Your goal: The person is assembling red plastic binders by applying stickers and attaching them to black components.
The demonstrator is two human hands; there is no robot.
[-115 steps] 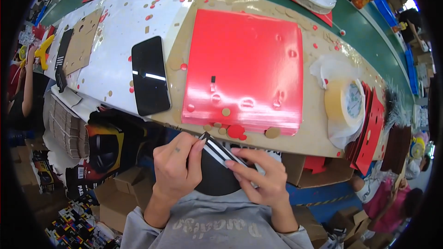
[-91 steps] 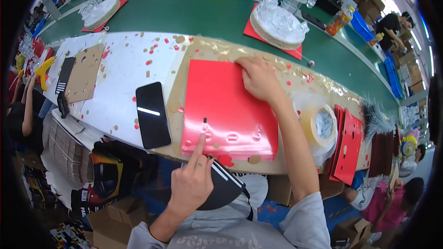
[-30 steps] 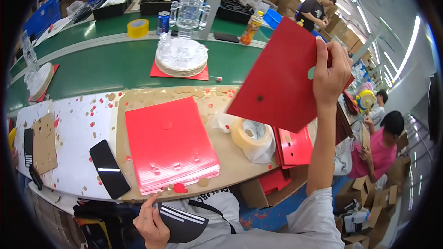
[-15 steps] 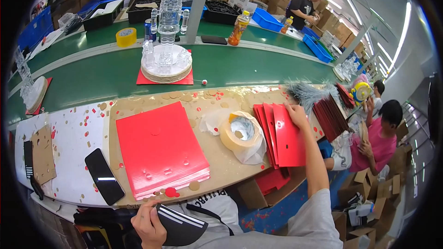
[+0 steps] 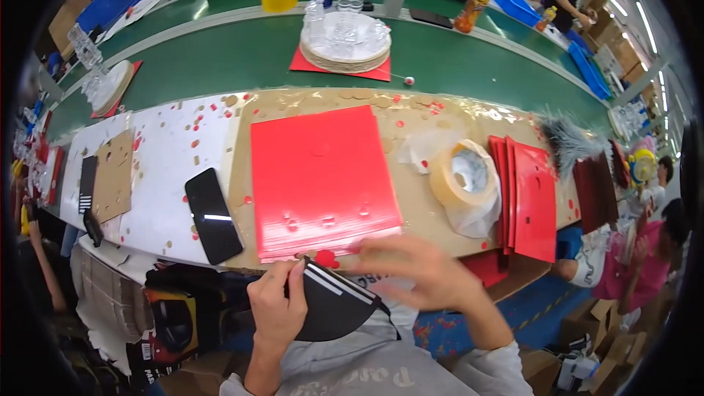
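My left hand [image 5: 278, 306] pinches the top corner of a black half-round piece [image 5: 334, 302] with white stripes and a dark strap, held at the table's front edge over my lap. My right hand [image 5: 433, 273] is just right of the piece; motion blurs it, but its fingers look stretched apart with nothing in them. Beyond both hands lies a stack of red sheets [image 5: 323, 176] with small slots near its front edge. Several red cards with holes [image 5: 534, 202] lean fanned out at the right, beside a roll of tan tape [image 5: 442, 180].
A black phone [image 5: 212, 216] and a brown perforated board [image 5: 114, 176] lie at the left. Red and brown scraps dot the table. On the green conveyor [image 5: 242, 66] stand clear plastic parts on round boards [image 5: 345, 62]. Grey bristles [image 5: 568, 145] stick up at the right; co-workers are beyond.
My right hand has left the red cards and come left toward the black piece. My left hand still grips that piece. The whole view has shifted, so the table appears farther right and higher.
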